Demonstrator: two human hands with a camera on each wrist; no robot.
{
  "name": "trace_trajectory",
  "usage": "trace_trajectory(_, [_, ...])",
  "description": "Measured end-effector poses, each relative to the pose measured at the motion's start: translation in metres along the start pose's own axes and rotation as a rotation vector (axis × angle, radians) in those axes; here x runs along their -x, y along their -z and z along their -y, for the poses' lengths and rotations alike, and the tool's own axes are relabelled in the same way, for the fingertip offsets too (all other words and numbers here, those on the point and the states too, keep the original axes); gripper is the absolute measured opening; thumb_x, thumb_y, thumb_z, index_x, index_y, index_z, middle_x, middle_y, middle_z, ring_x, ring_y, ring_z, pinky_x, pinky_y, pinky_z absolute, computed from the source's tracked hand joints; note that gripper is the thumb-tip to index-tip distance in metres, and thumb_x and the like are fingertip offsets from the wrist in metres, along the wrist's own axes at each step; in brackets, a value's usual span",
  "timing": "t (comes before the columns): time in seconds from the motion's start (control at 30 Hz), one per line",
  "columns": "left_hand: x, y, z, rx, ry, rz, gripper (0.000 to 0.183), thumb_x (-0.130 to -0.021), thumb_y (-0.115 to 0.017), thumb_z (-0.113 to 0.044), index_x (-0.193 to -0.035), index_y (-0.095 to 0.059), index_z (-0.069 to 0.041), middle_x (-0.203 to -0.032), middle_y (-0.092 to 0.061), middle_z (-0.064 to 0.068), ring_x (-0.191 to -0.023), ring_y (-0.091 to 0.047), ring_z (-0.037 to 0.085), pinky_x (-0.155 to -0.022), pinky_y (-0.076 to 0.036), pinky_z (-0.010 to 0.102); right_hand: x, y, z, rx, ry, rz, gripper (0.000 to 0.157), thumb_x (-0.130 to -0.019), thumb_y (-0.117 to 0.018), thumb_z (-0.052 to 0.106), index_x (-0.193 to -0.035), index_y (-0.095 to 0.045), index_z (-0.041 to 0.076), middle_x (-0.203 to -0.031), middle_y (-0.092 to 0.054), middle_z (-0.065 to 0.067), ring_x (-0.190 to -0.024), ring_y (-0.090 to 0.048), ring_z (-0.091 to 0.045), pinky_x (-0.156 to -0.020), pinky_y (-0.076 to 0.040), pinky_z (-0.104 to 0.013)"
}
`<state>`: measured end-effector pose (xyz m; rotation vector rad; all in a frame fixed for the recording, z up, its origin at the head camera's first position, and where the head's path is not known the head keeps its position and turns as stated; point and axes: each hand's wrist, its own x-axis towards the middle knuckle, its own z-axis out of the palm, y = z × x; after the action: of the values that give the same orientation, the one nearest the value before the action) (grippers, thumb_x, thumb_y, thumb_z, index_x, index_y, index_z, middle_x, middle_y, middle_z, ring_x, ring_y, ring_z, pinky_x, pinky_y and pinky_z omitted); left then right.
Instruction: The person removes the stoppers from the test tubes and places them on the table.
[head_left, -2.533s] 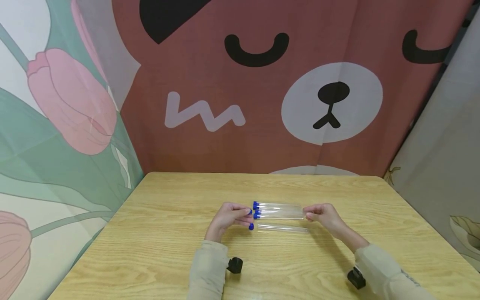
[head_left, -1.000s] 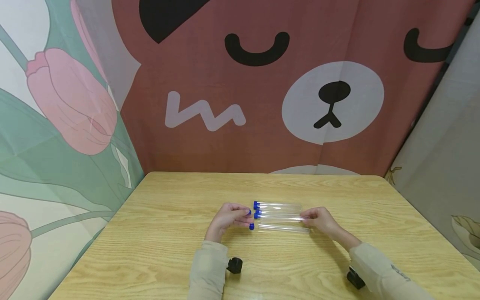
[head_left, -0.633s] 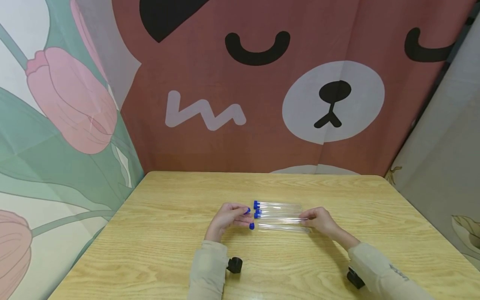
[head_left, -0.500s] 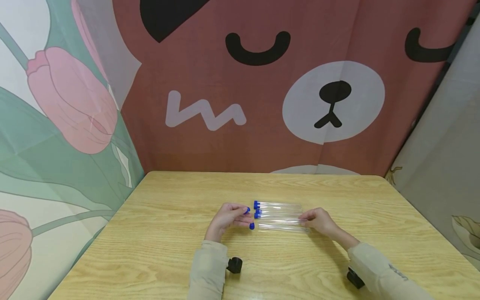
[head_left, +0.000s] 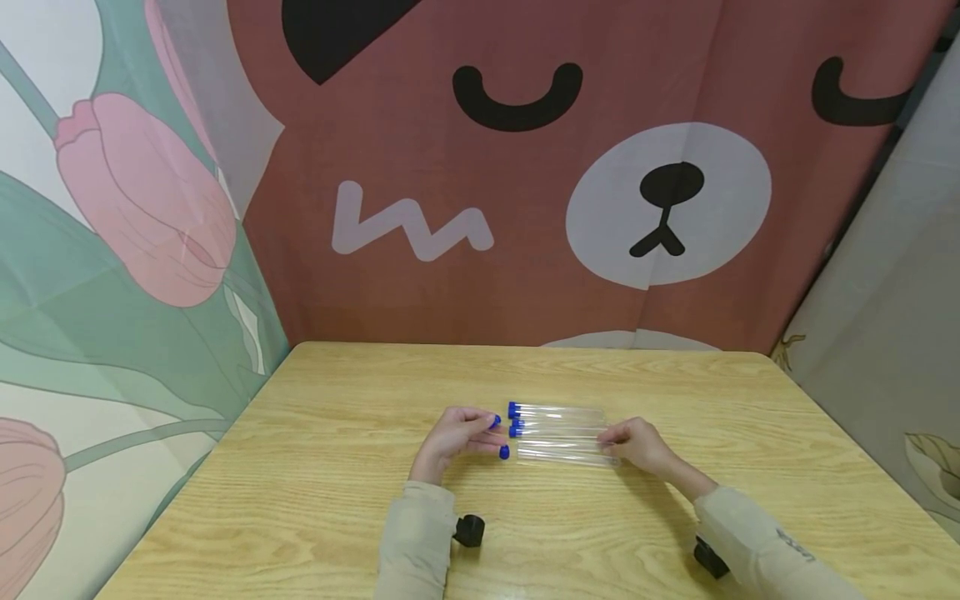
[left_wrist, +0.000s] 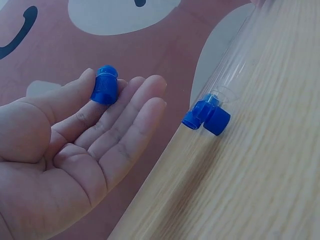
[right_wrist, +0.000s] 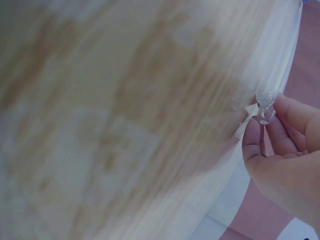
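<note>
My left hand [head_left: 452, 438] pinches a blue cap [left_wrist: 106, 89] between thumb and index finger, the other fingers extended with the palm turned up in the left wrist view. My right hand [head_left: 641, 443] holds the rounded end of a clear uncapped test tube [head_left: 558, 444] in its fingertips; the right wrist view shows that end up close. Just in front of it a second uncapped tube [head_left: 562, 458] lies parallel, with a loose blue cap [head_left: 504, 452] by its left end. Behind them, several blue-capped test tubes [head_left: 555, 412] lie side by side, caps to the left.
The tubes lie near the middle of a wood-grain table [head_left: 337, 517]. A bear-print curtain [head_left: 510, 292] hangs behind its far edge, and a tulip-print curtain [head_left: 150, 350] runs along the left. Black wrist cameras [head_left: 470, 531] sit on both sleeves.
My right hand has drawn the uncapped tube toward me, from over the capped row down beside the other uncapped tube. My left fingers have tilted their blue cap slightly; that hand stays in place.
</note>
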<state>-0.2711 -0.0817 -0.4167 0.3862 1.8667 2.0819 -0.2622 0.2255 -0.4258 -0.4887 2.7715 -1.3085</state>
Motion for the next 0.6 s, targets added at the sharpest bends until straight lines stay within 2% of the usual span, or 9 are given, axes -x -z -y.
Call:
trace_trajectory(0.2, [0.0002,-0.0001,-0.0001,-0.031,0.010,-0.053,0.029,-0.091,-0.050,-0.007,-0.107,-0.053,0.017,-0.090,-0.064,0.021,-0.075,-0.064,0.023,-0.073,-0.051,0.039,0.0002,0.0000,-0.0002,0.007,0.003,-0.007,0.013,-0.075,-0.061,-0.013,-0.087,-0.066,-0.009,-0.088,-0.064,-0.019,-0.083,-0.061,-0.030,-0.065,-0.052,-0.029])
trace_trajectory(0.4, [0.0008,0.0003,-0.0002,-0.122,0.020,-0.141,0.023,-0.089,-0.056,-0.013,-0.099,-0.063,0.007,-0.082,-0.062,0.005,-0.067,-0.055,0.012,-0.064,-0.049,0.030,0.0001,0.0004,-0.0010,0.005,0.010,-0.002,0.013,-0.076,-0.062,-0.011,-0.088,-0.066,-0.009,-0.089,-0.064,-0.019,-0.082,-0.061,-0.029,-0.065,-0.051,-0.029])
trace_trajectory(0.6, [-0.0016,0.0003,-0.0003,-0.151,0.036,-0.169,0.024,-0.089,-0.056,-0.010,-0.105,-0.061,0.007,-0.084,-0.062,0.004,-0.067,-0.053,0.011,-0.062,-0.046,0.026,0.0004,0.0011,-0.0004,0.012,0.002,-0.003,0.013,-0.078,-0.064,-0.005,-0.090,-0.066,-0.009,-0.088,-0.065,-0.018,-0.081,-0.060,-0.026,-0.065,-0.051,-0.028])
